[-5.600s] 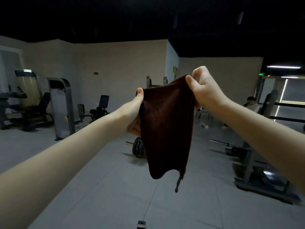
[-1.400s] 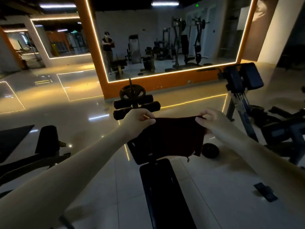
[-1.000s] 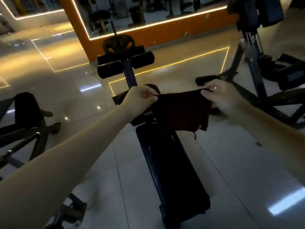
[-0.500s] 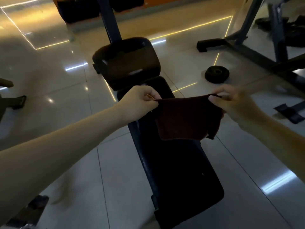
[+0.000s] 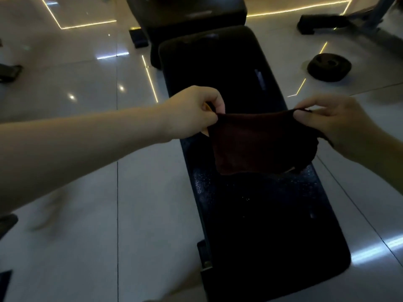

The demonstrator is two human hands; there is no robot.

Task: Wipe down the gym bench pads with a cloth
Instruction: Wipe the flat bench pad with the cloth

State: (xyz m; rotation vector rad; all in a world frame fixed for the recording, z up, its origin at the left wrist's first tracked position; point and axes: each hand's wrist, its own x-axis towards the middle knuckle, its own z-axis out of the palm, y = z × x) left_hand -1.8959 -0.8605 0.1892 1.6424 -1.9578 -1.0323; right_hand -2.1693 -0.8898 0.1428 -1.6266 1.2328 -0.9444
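Note:
A long black bench pad (image 5: 268, 219) runs from the bottom of the view up the middle, with a second shorter pad (image 5: 185, 12) beyond it at the top. A dark brown cloth (image 5: 261, 142) hangs stretched above the long pad. My left hand (image 5: 192, 112) pinches the cloth's left top corner and my right hand (image 5: 335, 125) pinches the right top corner. The cloth's lower edge hangs just over the pad's surface; whether it touches is unclear.
A black weight plate (image 5: 329, 66) lies on the glossy tiled floor (image 5: 87, 214) to the right of the bench. A dark machine base (image 5: 320, 23) stands at the upper right. Yellow light strips reflect in the floor near the top.
I turned from the open gym toward the bench and came closer, looking further down. Both hands kept the cloth spread between them and lowered it over the long pad.

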